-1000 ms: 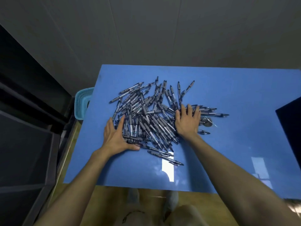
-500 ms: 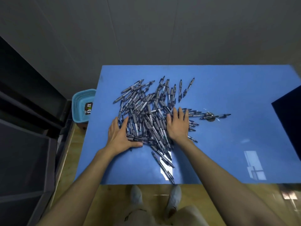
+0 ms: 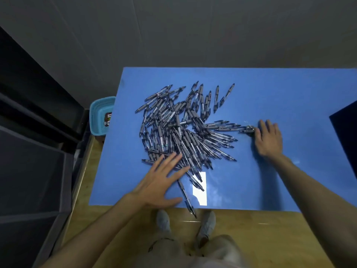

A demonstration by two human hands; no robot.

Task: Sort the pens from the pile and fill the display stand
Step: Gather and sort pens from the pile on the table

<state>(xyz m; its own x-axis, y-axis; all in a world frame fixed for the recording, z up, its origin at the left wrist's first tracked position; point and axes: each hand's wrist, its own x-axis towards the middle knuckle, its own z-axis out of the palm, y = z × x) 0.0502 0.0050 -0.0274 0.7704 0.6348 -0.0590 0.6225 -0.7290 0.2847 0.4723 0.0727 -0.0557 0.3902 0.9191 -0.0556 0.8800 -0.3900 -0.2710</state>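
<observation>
A big pile of grey and dark pens [image 3: 181, 130] lies spread over the left half of the blue table [image 3: 270, 89]. My left hand [image 3: 164, 180] is flat with fingers spread at the pile's near edge, its fingertips over the nearest pens. My right hand [image 3: 267, 139] lies flat on the table to the right of the pile, its fingers straight beside the ends of a few pens [image 3: 228, 127] that stick out to the right. One stray pen [image 3: 186, 198] reaches past the table's near edge. A dark object [image 3: 345, 136], perhaps the display stand, shows at the right edge.
A light blue plastic basket [image 3: 101, 115] stands on the floor left of the table. Dark shelving [image 3: 32, 151] fills the left side. My feet [image 3: 185, 223] stand on the wooden floor just below the table's near edge.
My right hand left the pile's middle and moved right to the outlying pens. My left hand slid back toward the near edge. The pile has spread out a little.
</observation>
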